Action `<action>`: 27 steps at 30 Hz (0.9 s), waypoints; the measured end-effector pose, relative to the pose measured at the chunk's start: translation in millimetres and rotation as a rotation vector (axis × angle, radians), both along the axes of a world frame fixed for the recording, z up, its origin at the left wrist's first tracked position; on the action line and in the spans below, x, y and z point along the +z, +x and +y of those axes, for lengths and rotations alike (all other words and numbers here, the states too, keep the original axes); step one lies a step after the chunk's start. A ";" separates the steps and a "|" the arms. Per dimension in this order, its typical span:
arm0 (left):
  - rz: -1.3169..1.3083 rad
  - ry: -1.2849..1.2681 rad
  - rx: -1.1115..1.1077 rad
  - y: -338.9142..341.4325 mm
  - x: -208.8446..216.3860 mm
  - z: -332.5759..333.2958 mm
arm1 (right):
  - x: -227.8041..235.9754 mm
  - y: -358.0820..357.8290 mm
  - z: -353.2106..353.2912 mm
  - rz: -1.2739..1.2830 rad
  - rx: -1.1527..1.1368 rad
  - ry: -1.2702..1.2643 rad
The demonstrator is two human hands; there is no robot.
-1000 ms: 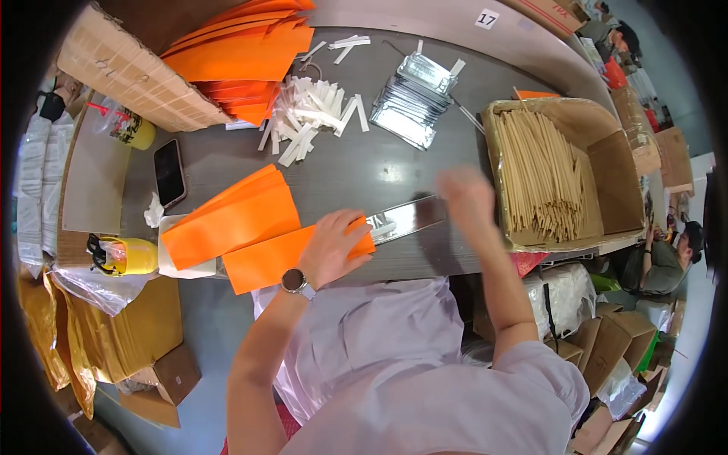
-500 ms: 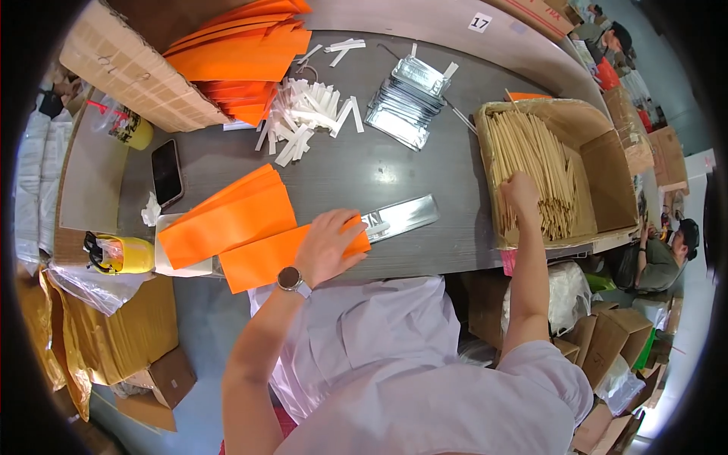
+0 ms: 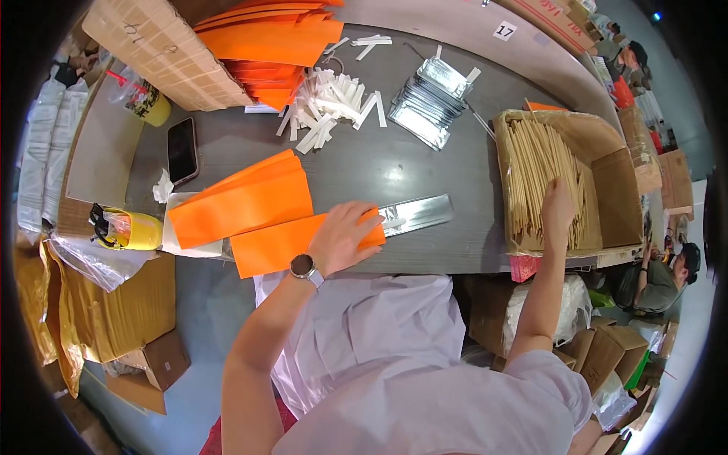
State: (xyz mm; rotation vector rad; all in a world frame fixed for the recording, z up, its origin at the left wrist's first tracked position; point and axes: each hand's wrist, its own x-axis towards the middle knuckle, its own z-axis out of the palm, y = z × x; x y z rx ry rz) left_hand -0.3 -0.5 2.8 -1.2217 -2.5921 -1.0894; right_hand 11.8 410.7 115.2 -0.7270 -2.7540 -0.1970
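Observation:
My left hand (image 3: 347, 235) lies over the right end of an orange paper sleeve (image 3: 277, 246), fingers spread and pressing it to the table. From under the sleeve's right end sticks out a flat silver packet (image 3: 423, 213), with a small white strip on it beside my fingertips. More orange sleeves (image 3: 246, 197) lie fanned just behind. My right hand (image 3: 558, 206) is closed over thin wooden sticks (image 3: 535, 171) in an open cardboard box (image 3: 618, 178). Its fingertips are hidden, so what it grips cannot be made out.
White strips (image 3: 330, 106) lie heaped at the back, left of a stack of silver packets (image 3: 430, 106). A carton (image 3: 163, 57) with orange sleeves (image 3: 269, 42) stands back left. A phone (image 3: 182, 150), a drink cup (image 3: 152, 105) and a yellow container (image 3: 136, 230) line the left side.
My right hand has shifted a little to the right and nearer over the sticks in the box. My left hand stays on the orange sleeve. The whole view has shifted slightly.

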 end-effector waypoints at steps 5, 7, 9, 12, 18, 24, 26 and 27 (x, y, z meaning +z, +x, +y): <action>0.000 -0.012 0.006 0.9 1.2 -0.9 | 13.7 10.2 -51.5 -0.153 0.490 -0.831; 0.009 -0.015 0.010 -0.1 2.1 -0.8 | 5.2 9.6 -69.5 -0.280 0.603 -1.049; 0.017 0.005 0.006 -0.4 3.3 0.3 | -14.4 2.0 -74.8 -0.543 0.843 -0.741; 0.021 0.038 0.012 -1.0 2.0 1.5 | -35.9 -5.2 -78.6 -0.544 0.850 -0.650; 0.017 0.032 0.016 0.1 0.9 0.1 | -45.4 -7.8 -90.4 -0.409 0.844 -0.292; -0.005 0.012 0.010 -0.9 5.8 2.2 | -59.8 -0.2 -92.3 -0.388 0.856 -0.062; -0.002 0.012 0.010 -0.8 5.0 1.7 | -60.6 0.9 -108.8 -0.336 0.903 -0.050; 0.002 0.015 0.015 -0.4 4.5 1.0 | -60.6 0.3 -122.0 -0.283 0.953 -0.032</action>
